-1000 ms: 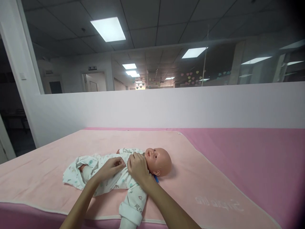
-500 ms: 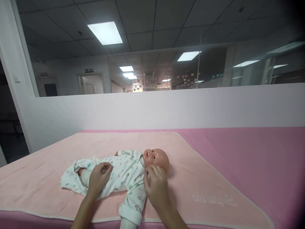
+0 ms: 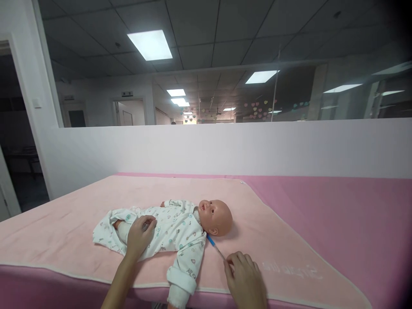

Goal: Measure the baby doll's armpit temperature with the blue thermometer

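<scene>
A baby doll (image 3: 215, 216) in a white printed sleepsuit (image 3: 170, 234) lies on its back on a light pink blanket (image 3: 77, 219), head to the right. My left hand (image 3: 139, 235) rests on the doll's belly with its fingers curled into the sleepsuit fabric. My right hand (image 3: 244, 281) lies on the blanket below the doll's head, fingertips pinching the near end of a thin blue-tipped stick (image 3: 215, 246). The stick's blue end lies by the doll's neck.
The blanket covers a darker pink bed surface (image 3: 337, 214) that stretches to the right. A white half wall (image 3: 225, 146) with glass above stands behind the bed. A dark doorway (image 3: 16, 163) opens at the left. The doll's near sleeve (image 3: 182, 279) hangs over the bed's front edge.
My right hand left the doll's collar and drew back to the lower right, onto the end of the stick. My left hand slid from the chest down to the belly.
</scene>
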`<state>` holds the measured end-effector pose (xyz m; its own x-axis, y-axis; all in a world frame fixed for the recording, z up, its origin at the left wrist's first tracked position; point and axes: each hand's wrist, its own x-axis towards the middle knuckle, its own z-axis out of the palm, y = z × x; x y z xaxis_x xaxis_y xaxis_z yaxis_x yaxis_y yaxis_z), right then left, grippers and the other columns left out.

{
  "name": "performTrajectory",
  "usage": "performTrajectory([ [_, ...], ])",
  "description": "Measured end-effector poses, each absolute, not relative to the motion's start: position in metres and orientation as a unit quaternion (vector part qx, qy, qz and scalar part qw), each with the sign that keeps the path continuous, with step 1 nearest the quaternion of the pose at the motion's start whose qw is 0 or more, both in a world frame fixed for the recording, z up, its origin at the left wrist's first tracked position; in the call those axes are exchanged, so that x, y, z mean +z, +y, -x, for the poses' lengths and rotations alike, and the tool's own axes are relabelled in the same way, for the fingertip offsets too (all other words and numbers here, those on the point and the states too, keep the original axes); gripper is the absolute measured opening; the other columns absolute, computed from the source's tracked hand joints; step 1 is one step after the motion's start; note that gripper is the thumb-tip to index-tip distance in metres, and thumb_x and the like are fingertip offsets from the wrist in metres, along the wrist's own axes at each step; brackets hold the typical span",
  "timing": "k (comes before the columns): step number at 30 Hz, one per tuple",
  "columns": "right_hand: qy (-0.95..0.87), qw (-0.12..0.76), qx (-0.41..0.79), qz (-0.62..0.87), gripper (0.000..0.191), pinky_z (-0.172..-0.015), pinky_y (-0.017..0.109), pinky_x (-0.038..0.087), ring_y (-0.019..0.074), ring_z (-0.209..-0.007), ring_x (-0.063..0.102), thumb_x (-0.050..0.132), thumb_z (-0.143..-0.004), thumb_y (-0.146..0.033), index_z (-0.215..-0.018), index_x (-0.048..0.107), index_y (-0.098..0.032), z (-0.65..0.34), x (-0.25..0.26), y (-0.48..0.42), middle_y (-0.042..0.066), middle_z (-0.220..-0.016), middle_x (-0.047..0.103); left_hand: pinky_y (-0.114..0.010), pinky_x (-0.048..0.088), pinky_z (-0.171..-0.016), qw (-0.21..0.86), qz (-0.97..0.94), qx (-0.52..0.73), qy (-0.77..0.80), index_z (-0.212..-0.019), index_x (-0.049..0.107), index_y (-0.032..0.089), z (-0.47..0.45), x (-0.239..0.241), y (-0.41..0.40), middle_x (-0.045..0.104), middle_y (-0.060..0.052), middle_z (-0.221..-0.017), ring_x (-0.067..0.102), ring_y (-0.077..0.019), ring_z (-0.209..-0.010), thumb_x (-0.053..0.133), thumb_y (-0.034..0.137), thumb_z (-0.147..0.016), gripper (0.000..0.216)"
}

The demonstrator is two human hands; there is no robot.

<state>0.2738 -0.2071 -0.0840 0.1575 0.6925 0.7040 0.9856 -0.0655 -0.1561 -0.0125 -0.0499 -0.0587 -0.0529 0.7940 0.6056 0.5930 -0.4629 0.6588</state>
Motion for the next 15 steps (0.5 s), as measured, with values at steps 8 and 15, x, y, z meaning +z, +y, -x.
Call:
performTrajectory([
  [8,-0.541,0.334,-0.064,0.769,0.042,-0.047,0.026,0.022,0.0159,-0.046,0.048,0.028,-0.087,-0.043,-0.055,0.044,-0.021,-0.281,-0.048,-0.215,0.002,-0.051,0.053,-0.031,0.045,-0.075,0.099,-0.687,0.517,0.501,-0.080,0.063,0.020,0.014,-0.059,-0.049,0.065,-0.003,-0.082,0.057,-0.0193,-0.081,0.051,0.036,-0.075,0.021],
  [15,-0.514,0.550,0.169,0.636,0.055,-0.043,0.023,0.019,0.0073,-0.039,0.027,0.044,-0.074,-0.063,-0.042,0.031,-0.019,-0.286,0.022,-0.200,-0.004,-0.040,0.026,-0.031,0.045,-0.073,0.086,-0.689,0.515,0.502,-0.080,0.063,0.020,0.014,-0.060,-0.048,0.065,-0.003,-0.082,0.057,-0.0193,-0.080,0.050,0.039,-0.075,0.023],
])
